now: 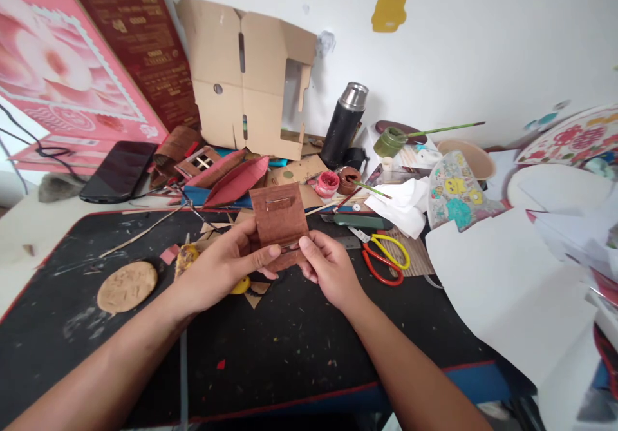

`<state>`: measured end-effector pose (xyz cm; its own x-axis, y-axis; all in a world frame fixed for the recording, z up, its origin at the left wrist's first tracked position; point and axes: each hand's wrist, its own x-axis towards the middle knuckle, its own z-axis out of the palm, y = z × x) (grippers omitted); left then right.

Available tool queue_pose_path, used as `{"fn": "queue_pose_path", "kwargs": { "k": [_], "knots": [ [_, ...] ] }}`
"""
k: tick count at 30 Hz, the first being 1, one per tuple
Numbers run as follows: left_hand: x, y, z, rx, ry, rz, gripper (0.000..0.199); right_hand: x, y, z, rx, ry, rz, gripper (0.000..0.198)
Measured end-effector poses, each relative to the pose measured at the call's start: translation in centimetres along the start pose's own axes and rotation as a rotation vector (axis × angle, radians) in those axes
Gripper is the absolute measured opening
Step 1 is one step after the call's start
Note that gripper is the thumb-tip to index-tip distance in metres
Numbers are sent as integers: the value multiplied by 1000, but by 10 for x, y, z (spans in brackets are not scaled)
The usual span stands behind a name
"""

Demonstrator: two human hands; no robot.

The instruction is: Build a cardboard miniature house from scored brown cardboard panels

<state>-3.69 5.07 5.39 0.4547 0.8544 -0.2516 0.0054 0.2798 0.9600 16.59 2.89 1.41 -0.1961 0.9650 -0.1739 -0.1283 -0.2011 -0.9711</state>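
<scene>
Between my hands, above the black mat, is a brown-painted cardboard piece (280,215) with a fold or seam low down and a small strip near its top. My left hand (232,260) grips its lower left side, thumb across the front along the fold. My right hand (328,263) pinches the lower right edge, its thumb close to the left one. The fingers behind the piece are partly hidden. Below my left hand lie a yellow object (240,285), mostly covered, and a scrap of cardboard (257,294).
Red-and-yellow-handled scissors (386,260) and a green utility knife (362,221) lie to the right. Open paint jars (327,184), a black thermos (342,128) and painted cardboard parts (236,183) stand behind. A round tan disc (127,287) and a phone (118,171) are left.
</scene>
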Motion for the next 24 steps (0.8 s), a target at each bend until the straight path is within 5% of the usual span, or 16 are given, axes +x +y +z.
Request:
{"fn": "queue_pose_path", "kwargs": {
  "k": [24],
  "knots": [
    [2, -2, 0, 5, 21, -22, 61, 0, 1, 0, -41, -14, -9, 53]
  ]
}}
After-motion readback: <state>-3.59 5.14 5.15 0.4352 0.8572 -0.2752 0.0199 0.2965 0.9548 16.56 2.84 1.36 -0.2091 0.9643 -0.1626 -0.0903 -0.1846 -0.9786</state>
